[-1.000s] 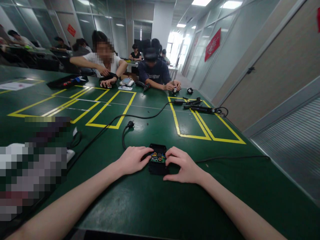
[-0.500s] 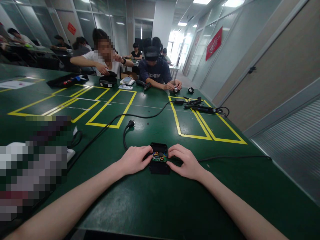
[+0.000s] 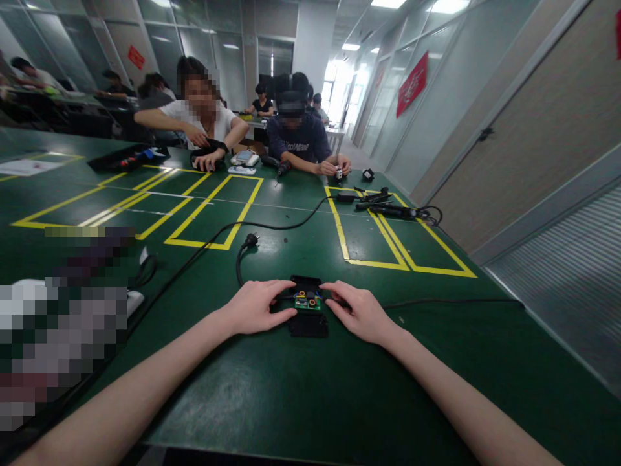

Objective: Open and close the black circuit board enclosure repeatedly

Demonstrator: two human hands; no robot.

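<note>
A small black plastic box (image 3: pixel 307 323) lies open on the green table (image 3: pixel 301 388) in front of me, with a green circuit board (image 3: pixel 307 300) inside it showing orange and dark parts. My left hand (image 3: pixel 256 306) rests against the box's left side, fingers reaching over its far edge. My right hand (image 3: pixel 359 312) lies against the right side, fingers pointing toward the board. A black cable (image 3: pixel 451 301) runs from the box to the right, and another with a plug (image 3: pixel 250 241) curls off to the far left.
Yellow tape rectangles (image 3: pixel 383 239) mark the table. Black tools and cables (image 3: pixel 388 208) lie at the far right. Two people sit at the far side, one holding a small part (image 3: pixel 338 173). A pixelated patch covers the near left.
Both my hands have slid a little farther up along the box's sides, fingers flatter and stretched toward its far edge. The person in white lowered an arm back to the table.
</note>
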